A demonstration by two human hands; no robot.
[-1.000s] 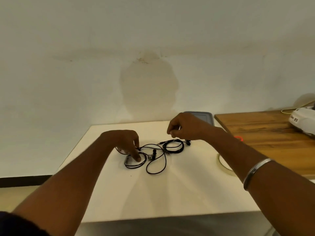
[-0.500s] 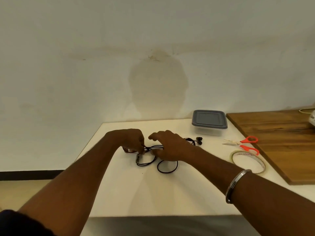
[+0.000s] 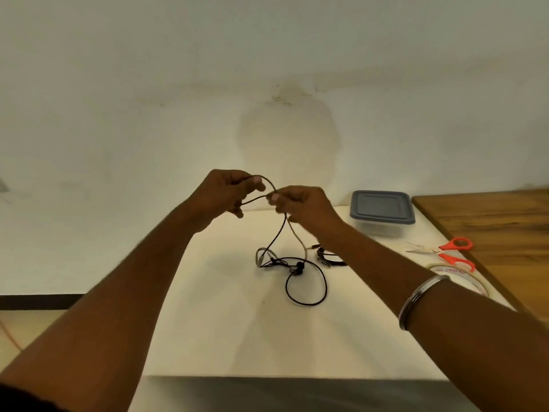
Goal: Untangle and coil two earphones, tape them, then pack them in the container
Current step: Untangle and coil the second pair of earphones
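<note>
Black earphone cables lie tangled on the white table, with one loop spread toward me. A stretch of cable rises from the tangle to both hands, held above the table. My left hand pinches the cable at its upper bend. My right hand pinches the same cable just to the right, and two strands hang down from it. A clear container with a grey lid stands shut at the table's back right. A roll of clear tape lies at the right edge.
Orange-handled scissors lie between the container and the tape roll. A wooden board adjoins the table on the right. A pale wall stands behind the table, and the floor shows to the left.
Both hands have lifted off the table and raised a stretch of cable from the tangle. The view has shifted left, bringing the container, scissors and tape into sight.
</note>
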